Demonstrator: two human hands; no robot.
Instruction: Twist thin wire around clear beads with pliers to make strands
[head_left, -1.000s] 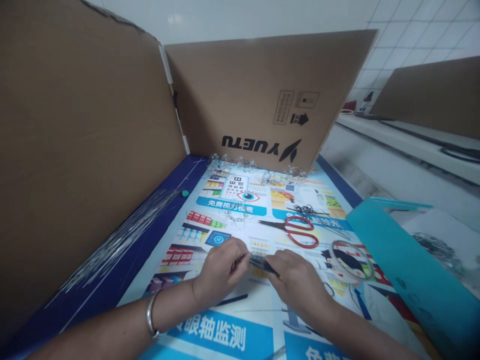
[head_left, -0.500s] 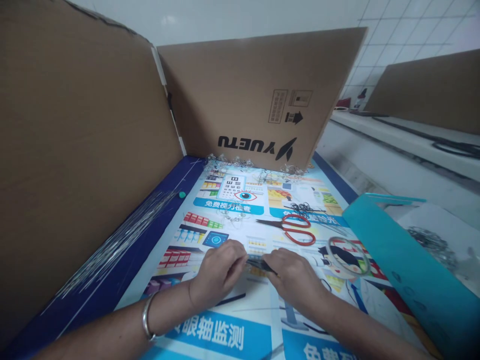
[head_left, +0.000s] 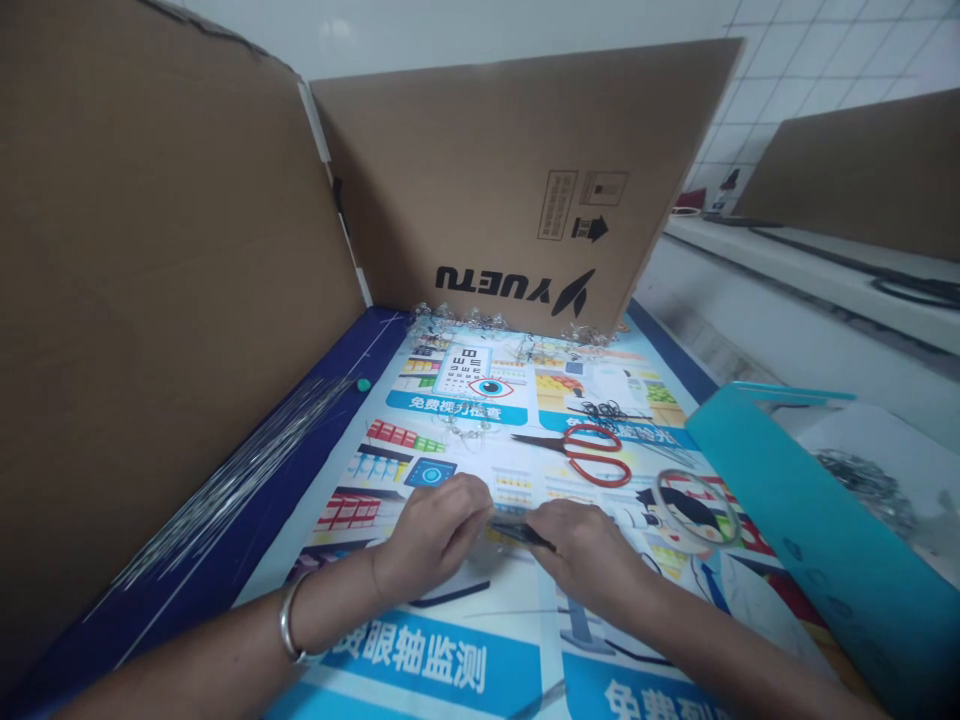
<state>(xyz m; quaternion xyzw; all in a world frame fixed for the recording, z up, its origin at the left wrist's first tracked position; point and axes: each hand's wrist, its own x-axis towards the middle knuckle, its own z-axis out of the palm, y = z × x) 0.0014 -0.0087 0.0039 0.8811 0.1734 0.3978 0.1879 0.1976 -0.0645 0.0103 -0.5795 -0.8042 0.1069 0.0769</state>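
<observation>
My left hand (head_left: 433, 535) and my right hand (head_left: 585, 548) meet low in the middle of a printed poster (head_left: 465, 650) that covers the table. Both have their fingers curled. Between them runs a thin dark tool (head_left: 521, 535), its tip toward my left fingers and its rear end in my right hand. My left fingers pinch something small that I cannot make out. A silver bangle (head_left: 289, 620) sits on my left wrist.
Red-handled scissors (head_left: 592, 455) lie beyond my hands, with a clear tape ring (head_left: 690, 508) to their right. Thin silver wires (head_left: 225, 490) lie along the left cardboard wall (head_left: 150, 300). A teal box (head_left: 817, 540) stands at the right. Small clear pieces (head_left: 480, 322) line the back cardboard (head_left: 510, 180).
My hands have stayed together on the tool and shifted only slightly. The view has moved a little.
</observation>
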